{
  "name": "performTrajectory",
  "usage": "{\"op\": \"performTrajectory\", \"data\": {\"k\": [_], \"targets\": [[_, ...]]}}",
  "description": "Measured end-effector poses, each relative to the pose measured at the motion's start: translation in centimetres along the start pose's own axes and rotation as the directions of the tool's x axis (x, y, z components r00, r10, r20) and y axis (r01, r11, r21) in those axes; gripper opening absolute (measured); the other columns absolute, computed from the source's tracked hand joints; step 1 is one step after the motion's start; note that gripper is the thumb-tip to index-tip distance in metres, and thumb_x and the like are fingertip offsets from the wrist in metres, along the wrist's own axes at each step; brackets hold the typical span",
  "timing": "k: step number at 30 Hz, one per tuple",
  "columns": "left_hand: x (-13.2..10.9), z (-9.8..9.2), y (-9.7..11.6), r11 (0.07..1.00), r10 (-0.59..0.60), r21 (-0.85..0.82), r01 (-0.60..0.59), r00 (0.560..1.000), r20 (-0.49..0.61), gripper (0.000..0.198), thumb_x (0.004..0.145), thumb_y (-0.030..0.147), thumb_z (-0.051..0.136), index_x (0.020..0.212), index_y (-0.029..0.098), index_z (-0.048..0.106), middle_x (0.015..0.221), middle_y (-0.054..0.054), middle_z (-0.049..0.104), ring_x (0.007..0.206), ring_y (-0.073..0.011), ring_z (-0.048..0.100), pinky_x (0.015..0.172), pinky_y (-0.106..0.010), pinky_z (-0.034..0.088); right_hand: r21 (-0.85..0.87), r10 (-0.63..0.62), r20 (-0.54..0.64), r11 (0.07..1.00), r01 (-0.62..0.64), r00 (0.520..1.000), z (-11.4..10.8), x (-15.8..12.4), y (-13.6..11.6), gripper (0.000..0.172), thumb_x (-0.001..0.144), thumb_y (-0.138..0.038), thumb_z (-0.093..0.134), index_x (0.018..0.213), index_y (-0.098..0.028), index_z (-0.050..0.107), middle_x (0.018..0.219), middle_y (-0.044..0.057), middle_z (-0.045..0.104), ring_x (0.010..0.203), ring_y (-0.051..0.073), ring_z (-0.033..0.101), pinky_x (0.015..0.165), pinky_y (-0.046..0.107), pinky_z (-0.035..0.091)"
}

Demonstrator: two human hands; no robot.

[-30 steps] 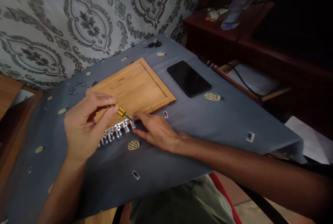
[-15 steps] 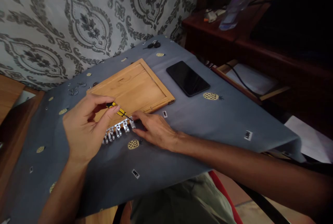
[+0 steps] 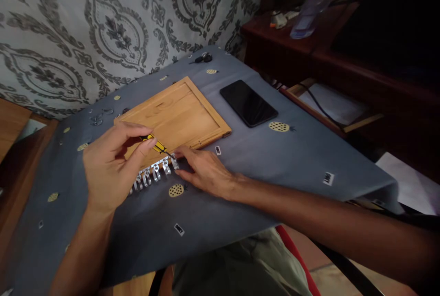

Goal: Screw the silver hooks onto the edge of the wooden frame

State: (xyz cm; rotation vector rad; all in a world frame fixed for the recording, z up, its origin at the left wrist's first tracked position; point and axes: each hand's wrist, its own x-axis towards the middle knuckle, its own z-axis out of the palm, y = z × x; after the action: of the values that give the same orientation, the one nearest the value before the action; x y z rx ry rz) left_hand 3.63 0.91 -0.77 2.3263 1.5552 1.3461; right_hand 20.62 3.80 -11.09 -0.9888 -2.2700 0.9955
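A small yellow-and-black screwdriver is pinched between the thumb and fingers of my left hand. Its tip points down at the right end of a silver metal hook rail, which has several curved hooks hanging off the near edge of a wooden framed board. The thumb and forefinger of my right hand close around the last hook at that end. My left hand covers the board's near left corner and hides part of the rail. Whether the tip sits in a screw is too small to tell.
A black phone lies right of the board on the blue tablecloth. Keys are at the far corner, and small clear items lie at the left. A plastic bottle stands on the dark desk.
My left hand has shifted very slightly to the left, showing a little more of the hook rail. The screwdriver tip and my right hand stay in the same place.
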Motion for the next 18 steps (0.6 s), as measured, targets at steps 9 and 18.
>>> {"op": "performTrajectory", "data": {"k": [9,18], "targets": [[-0.4,1.0,0.8,0.956,-0.219,-0.188,0.226,0.974,0.054,0.013,0.095,0.027,0.058,0.100,0.023,0.070,0.092,-0.003,0.068,0.090,-0.0170,0.065,0.088,-0.035,0.053,-0.001,-0.009,0.001,1.000,0.009,1.000,-0.1,0.0,0.0,0.033,0.089,-0.027,0.060,0.120,-0.020,0.055,0.106,0.008,0.073,0.085,0.022,0.068,0.074,0.034,0.048],[0.6,4.0,2.5,0.710,-0.419,-0.601,0.367,0.906,0.058,0.023,0.095,0.038,0.059,0.085,0.020,0.069,0.060,0.003,0.037,0.057,-0.0109,0.036,0.061,-0.026,0.046,0.010,-0.012,0.018,1.000,0.012,1.000,-0.3,-0.1,-0.2,0.035,0.088,-0.026,0.058,0.122,-0.020,0.054,0.103,0.009,0.073,0.085,0.022,0.067,0.073,0.034,0.047]]}}
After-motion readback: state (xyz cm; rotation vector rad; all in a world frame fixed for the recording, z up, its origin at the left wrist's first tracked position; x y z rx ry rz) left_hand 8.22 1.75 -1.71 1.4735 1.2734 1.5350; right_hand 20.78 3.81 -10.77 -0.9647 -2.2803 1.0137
